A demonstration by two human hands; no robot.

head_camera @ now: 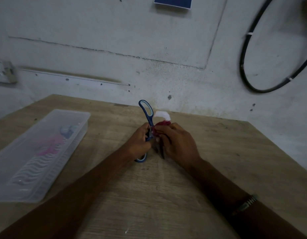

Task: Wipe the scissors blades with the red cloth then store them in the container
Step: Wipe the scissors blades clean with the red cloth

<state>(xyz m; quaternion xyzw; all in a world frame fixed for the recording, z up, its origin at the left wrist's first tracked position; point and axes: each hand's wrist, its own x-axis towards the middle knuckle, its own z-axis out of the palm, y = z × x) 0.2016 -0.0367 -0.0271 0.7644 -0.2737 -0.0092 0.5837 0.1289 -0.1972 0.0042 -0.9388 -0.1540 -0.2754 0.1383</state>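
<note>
From the head cam, my left hand (140, 141) is wrapped round the scissors (148, 118) handles, long axis pointing away from me. Right hand (177, 144) pinches the red cloth (162, 128) on the blades just right of the handles. The container (45, 147) sits well left of the scissors, so the left hand's nearer.

The container (40, 152) lies on the table (218, 161), left of the scissors (146, 111).

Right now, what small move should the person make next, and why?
Probably slide the red cloth down the blades toward their tips. The right hand pinches it near the pivot, the left hand grips the scissors, and the dark tips look bare.
</note>
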